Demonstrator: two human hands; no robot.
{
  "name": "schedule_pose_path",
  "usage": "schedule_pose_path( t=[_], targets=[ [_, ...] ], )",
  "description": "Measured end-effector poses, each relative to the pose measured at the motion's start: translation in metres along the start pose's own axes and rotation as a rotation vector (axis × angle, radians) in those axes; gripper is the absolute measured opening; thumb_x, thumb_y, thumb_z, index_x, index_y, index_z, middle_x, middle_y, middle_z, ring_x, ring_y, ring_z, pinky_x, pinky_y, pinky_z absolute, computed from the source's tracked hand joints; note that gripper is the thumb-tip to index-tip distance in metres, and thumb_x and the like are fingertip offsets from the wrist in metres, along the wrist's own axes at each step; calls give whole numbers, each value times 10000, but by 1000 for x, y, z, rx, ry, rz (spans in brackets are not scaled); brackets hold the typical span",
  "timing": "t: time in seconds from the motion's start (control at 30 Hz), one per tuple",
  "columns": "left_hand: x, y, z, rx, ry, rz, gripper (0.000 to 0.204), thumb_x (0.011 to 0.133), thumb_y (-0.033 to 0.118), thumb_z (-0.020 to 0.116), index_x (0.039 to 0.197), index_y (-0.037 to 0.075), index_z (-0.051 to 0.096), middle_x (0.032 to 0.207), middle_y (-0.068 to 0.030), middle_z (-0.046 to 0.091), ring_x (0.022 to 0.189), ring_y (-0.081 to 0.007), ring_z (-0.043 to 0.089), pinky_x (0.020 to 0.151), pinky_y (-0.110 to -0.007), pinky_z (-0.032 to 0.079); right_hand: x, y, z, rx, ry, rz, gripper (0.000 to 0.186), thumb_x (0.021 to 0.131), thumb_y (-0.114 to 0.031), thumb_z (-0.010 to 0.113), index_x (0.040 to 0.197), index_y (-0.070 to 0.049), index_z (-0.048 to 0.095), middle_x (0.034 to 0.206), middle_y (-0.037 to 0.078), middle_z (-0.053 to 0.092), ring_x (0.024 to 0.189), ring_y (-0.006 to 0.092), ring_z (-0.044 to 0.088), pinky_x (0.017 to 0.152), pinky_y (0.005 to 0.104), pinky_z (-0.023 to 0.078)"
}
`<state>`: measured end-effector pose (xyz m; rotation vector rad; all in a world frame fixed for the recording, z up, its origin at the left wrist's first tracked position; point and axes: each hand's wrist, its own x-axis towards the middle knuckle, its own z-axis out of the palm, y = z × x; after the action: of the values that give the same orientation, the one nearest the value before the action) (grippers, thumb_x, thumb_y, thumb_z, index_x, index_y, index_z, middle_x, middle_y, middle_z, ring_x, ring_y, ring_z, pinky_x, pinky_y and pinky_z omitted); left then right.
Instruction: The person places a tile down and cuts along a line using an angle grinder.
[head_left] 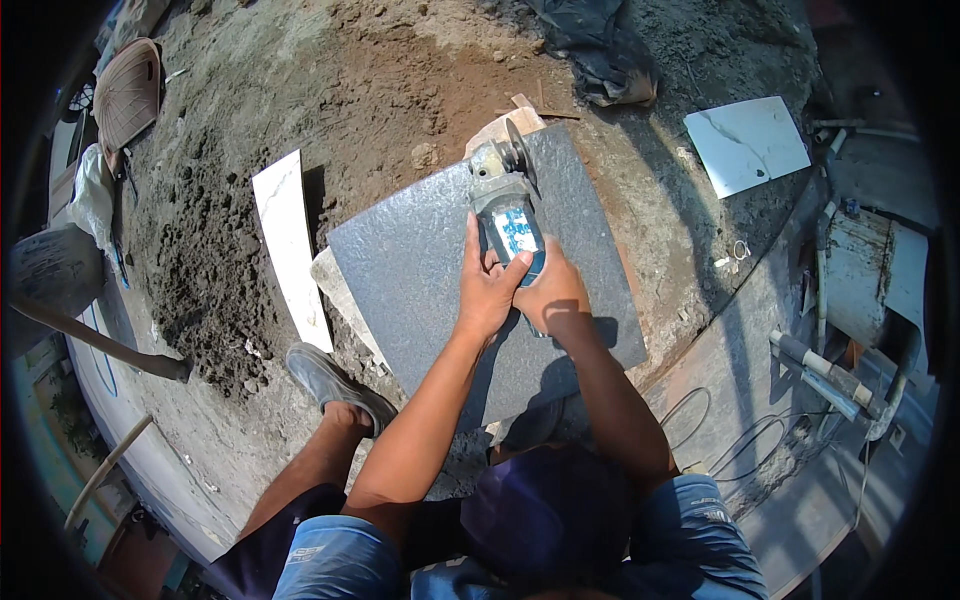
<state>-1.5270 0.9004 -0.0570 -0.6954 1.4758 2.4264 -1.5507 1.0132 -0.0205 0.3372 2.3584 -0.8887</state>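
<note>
Just beyond the left fingers and right hand, which together grip the grinder over the dark slab, the disc could bind and kick if tilted mid-cut.

I see strong sunlight on rough, bare ground. Lumpy dark dirt covers the left side, and redder dirt lies on the far side. On the right, I can see a hard gray floor, long dark shadows and a pale pipe.
</note>
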Motion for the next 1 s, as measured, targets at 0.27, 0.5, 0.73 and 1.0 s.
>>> schedule_pose_path(
  t=[0.27,0.5,0.73,1.0],
  targets=[
    [-1,-2,1,-2,0,0,1054,920,139,769,1638,50,2,1310,-210,579,1155,-242,610,977,-350,522,-1,2,-1,1,6,-11,679,814,-366,763,1309,6,484,1114,296,685,1087,456,663,912,517,530],
    [-4,-2,1,12,3,-17,1051,921,140,768,1637,44,5,1331,-222,572,1177,-252,601,985,-354,519,-5,2,-1,-12,16,3,652,836,-399,744,1286,2,495,1103,290,691,1079,443,674,916,507,533],
    [-5,-5,5,-11,-9,-17,1048,922,133,765,1640,57,6,1308,-203,594,1162,-237,610,983,-349,519,-9,0,-8,1,-3,27,642,833,-372,747,1299,-9,496,1117,282,693,1084,438,675,923,498,536],
    [-2,-2,0,27,-8,-30,1056,922,82,751,1633,51,-28,1241,-185,632,1101,-217,633,949,-340,536,-6,3,-2,55,-14,13,649,822,-322,733,1332,-7,483,1145,287,684,1103,452,660,940,508,528]
  ],
)
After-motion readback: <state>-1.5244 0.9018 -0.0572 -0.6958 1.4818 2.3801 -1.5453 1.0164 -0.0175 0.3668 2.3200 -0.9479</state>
